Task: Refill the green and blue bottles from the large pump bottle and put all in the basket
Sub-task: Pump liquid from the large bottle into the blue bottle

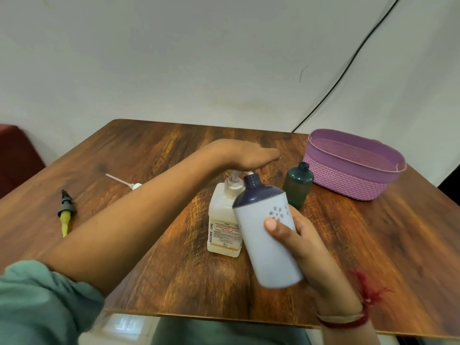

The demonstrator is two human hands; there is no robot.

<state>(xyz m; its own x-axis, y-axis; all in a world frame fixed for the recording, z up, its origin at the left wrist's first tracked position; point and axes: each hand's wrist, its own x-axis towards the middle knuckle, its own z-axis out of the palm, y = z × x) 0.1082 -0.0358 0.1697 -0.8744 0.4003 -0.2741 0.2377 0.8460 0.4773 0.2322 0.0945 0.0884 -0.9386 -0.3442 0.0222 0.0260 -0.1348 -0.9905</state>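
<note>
Tabletop (154, 155): blue bottle (267, 235) within right fingers (275, 226).

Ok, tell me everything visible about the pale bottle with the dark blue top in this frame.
The blue bottle has a pale lavender-white body, plastic by its look, with a flower of small dots near its shoulder, and a dark navy domed top ending in an open threaded neck, no cap. The right hand grips it, thumb on its front, lifted off the table and tilted so the neck sits by the spout of the large pump bottle. The left hand lies over the pump head.
</note>
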